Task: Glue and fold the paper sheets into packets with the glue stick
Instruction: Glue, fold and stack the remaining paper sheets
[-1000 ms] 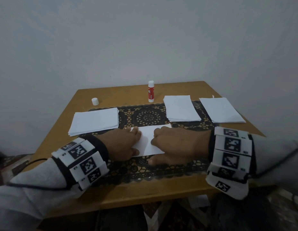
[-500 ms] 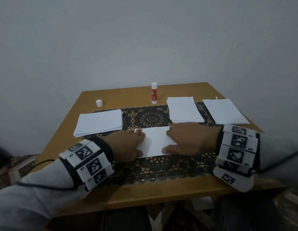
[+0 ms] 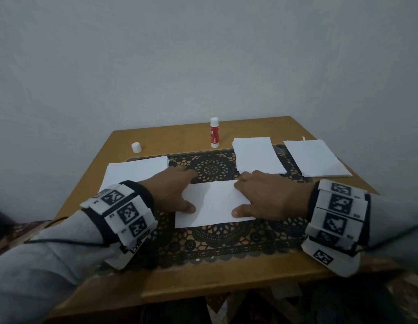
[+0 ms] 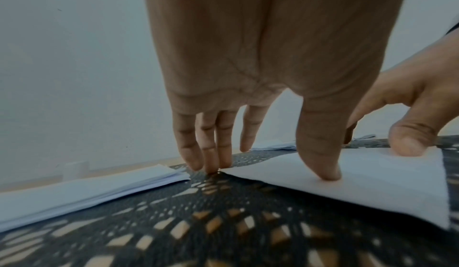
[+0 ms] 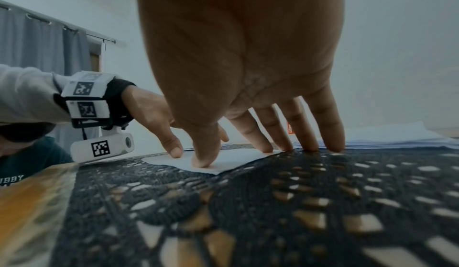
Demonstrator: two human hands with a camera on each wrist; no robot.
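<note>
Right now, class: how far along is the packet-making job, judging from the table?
Done: a pile at the far right looks finished, though I can't confirm that. In hand: the left hand and right hand press one folded sheet flat. Left: the stack on the left and another stack; the glue stick stands uncapped, cap aside.

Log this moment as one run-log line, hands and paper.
left hand: presses folded sheet | right hand: presses folded sheet | sheet: flat on lace mat | glue stick: upright, untouched
</note>
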